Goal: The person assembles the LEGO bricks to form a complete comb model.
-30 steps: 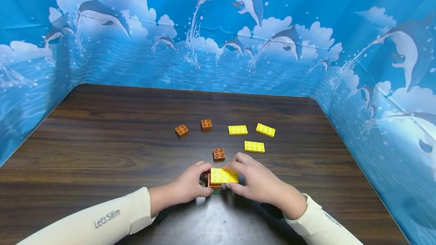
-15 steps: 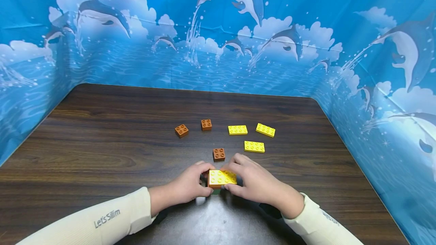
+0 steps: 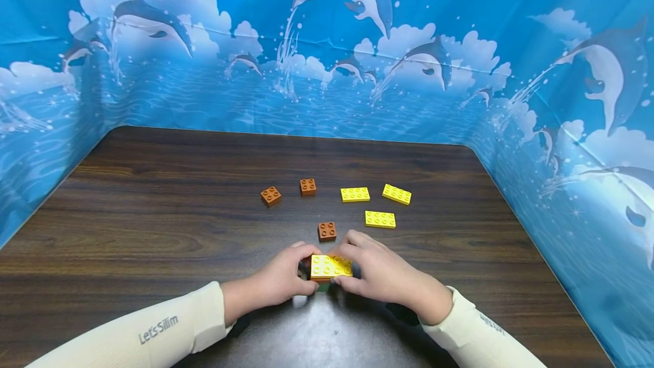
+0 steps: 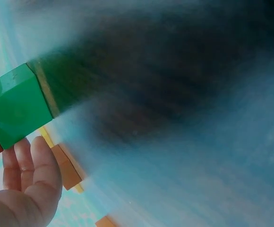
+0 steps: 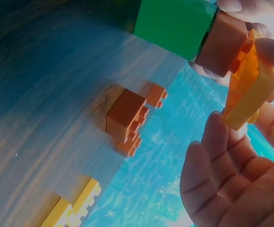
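Observation:
A yellow toy brick plate (image 3: 323, 266) lies over an orange-brown brick (image 5: 223, 45), which sits on a green block (image 5: 175, 29). In the right wrist view the plate is tilted, and studs of the brown brick show at its underside. My right hand (image 3: 383, 277) pinches the plate between thumb and fingers at its right part. From the other side my left hand (image 3: 281, 278) grips the brown brick, thumb in front and fingers behind. The left wrist view shows the green block (image 4: 21, 109) above the table, beside the left fingers (image 4: 46, 165).
A loose brown brick (image 3: 327, 231) lies just beyond the hands, with two more brown bricks (image 3: 271, 196) farther back on the left. Three yellow plates (image 3: 380, 219) lie at the back right. A blue dolphin-print curtain (image 3: 306, 90) surrounds the dark wooden table (image 3: 179, 214).
My right hand has brought the yellow plate slightly left and down over the brown brick, covering more of it. The left hand keeps its grip. The head view has shifted a little.

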Tool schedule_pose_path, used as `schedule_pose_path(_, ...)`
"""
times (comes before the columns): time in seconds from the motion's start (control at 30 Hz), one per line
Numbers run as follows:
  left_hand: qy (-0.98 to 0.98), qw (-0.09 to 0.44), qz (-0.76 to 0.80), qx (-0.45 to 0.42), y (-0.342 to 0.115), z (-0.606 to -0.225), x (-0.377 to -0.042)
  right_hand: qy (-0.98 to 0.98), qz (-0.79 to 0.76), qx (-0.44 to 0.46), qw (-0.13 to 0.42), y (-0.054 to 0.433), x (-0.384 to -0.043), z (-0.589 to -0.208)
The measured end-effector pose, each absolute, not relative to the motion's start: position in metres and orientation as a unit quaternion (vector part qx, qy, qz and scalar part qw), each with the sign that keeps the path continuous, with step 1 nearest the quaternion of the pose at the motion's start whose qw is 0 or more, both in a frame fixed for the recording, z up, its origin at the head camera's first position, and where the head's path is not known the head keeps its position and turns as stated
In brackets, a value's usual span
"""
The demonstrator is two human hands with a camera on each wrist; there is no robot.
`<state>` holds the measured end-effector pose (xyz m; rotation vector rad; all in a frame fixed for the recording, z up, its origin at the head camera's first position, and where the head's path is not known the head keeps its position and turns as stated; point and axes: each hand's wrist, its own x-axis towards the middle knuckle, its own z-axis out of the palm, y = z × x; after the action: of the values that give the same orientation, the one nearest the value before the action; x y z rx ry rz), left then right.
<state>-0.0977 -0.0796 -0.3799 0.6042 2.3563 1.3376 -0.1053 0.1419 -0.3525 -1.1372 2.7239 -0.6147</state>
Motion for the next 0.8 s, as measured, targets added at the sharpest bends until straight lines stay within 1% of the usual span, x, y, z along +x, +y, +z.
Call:
schedule_pose_path(0.27, 0.837, 0.183, 0.47, 0.212, -0.0791, -0.3791, -0.0976, 0.904, -0.192, -0.377, 0.064, 0.1399, -0.1053, -0.3512)
schedule_pose_path(0.8, 0.835, 0.179, 0.477, 0.209, -0.0799, -0.3778, -0.0955, 0.902, -0.185, -0.388, 0.047, 0.1385, -0.1037, -0.3521)
